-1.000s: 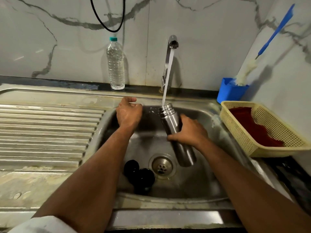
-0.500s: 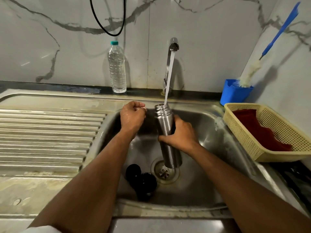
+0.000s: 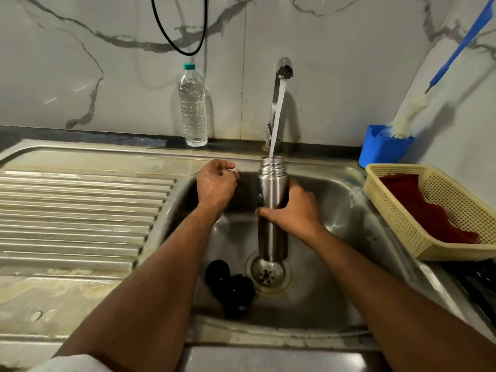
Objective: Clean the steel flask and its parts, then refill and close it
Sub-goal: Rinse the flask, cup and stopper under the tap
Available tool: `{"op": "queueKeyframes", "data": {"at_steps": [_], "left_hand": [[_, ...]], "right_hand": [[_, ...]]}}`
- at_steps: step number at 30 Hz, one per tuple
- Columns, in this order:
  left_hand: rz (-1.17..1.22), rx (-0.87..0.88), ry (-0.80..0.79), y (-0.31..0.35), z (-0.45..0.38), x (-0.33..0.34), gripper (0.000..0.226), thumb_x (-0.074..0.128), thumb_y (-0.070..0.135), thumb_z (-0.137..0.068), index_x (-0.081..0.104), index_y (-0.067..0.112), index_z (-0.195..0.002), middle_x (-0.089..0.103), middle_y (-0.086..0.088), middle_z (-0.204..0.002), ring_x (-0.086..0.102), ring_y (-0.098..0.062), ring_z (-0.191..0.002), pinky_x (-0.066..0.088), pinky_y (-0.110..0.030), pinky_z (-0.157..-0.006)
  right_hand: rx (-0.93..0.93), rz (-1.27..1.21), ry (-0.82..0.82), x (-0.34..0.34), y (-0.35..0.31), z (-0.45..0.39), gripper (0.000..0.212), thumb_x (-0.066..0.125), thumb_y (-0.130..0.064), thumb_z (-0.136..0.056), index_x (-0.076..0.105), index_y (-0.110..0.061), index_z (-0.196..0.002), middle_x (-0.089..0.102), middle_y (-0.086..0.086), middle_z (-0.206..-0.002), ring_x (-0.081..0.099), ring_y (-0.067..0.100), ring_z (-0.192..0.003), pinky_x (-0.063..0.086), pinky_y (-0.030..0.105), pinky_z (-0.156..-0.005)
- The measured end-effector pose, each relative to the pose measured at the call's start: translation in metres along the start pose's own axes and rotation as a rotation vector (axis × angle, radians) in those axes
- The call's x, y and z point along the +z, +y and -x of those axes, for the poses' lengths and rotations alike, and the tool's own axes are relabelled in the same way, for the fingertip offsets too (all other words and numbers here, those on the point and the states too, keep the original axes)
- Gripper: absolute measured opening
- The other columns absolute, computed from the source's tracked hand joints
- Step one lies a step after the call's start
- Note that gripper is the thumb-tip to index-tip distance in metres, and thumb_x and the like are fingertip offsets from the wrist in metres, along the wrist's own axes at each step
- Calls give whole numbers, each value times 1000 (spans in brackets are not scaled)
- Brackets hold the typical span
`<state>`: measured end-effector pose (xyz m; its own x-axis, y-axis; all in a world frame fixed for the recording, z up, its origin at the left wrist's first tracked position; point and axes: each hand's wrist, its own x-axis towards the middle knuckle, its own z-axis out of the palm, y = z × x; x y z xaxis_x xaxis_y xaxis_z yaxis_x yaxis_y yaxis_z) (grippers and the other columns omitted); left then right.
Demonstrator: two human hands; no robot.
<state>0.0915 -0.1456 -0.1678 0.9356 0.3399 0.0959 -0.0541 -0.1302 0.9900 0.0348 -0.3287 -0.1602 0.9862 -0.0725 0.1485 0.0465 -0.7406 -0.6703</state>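
The steel flask [image 3: 272, 194] stands upright over the drain [image 3: 268, 273] of the sink [image 3: 268, 336], its open threaded mouth under the tap [image 3: 284, 68]. A stream of water [image 3: 277, 116] runs into the mouth. My right hand [image 3: 295, 213] grips the flask around its middle. My left hand [image 3: 214, 183] hovers to the flask's left at the sink's back rim, wet, fingers curled into a fist with nothing visible in it. Two black flask parts, a cap [image 3: 217, 272] and a lid [image 3: 239, 291], lie on the sink floor left of the drain.
A clear plastic water bottle [image 3: 193, 108] stands by the wall. A blue holder [image 3: 383, 149] with a blue-handled bottle brush [image 3: 408, 114] sits at the right corner. Beside the sink is a yellow basket [image 3: 397, 210] holding a red cloth [image 3: 429, 210]. A ribbed drainboard [image 3: 80, 210] lies left.
My right hand has tilted the flask from leaning to upright and shifted it left so its base hangs over the drain. The left hand stays in a fist.
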Motion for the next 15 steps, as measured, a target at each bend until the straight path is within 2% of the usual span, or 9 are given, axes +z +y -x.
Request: {"op": "queueKeyframes", "data": {"at_steps": [4,8,12,15], "left_hand": [[-4,10,-6,0,1,0,20,67,8,-94,72,23,-104,76,-4,-91,74,-17,-85,61,-29,-75],[-1,0,-13,1,0,0,21,68,8,-89,73,24,-103,77,-4,-87,73,-16,-79,61,-33,-73],[2,17,-15,1,2,0,21,67,6,-92,72,20,-107,77,-5,-89,72,-13,-77,59,-26,-68],[15,16,-14,0,1,1,22,67,6,-90,72,20,-106,77,-6,-89,72,-14,-77,57,-26,-66]], "right_hand": [[-3,-2,21,0,1,-3,87,94,-52,-59,57,-24,-132,72,-1,-120,70,20,-107,60,39,-92],[-8,-6,10,-1,-2,-5,89,93,-55,-58,55,-26,-133,71,-2,-122,70,19,-107,60,39,-91],[-5,-32,32,-6,-5,-8,88,94,-51,-61,53,-24,-134,70,-2,-125,69,18,-109,60,37,-91],[-8,-34,36,-7,-4,-8,88,94,-51,-62,54,-23,-135,69,-1,-125,68,18,-110,59,35,-91]]}}
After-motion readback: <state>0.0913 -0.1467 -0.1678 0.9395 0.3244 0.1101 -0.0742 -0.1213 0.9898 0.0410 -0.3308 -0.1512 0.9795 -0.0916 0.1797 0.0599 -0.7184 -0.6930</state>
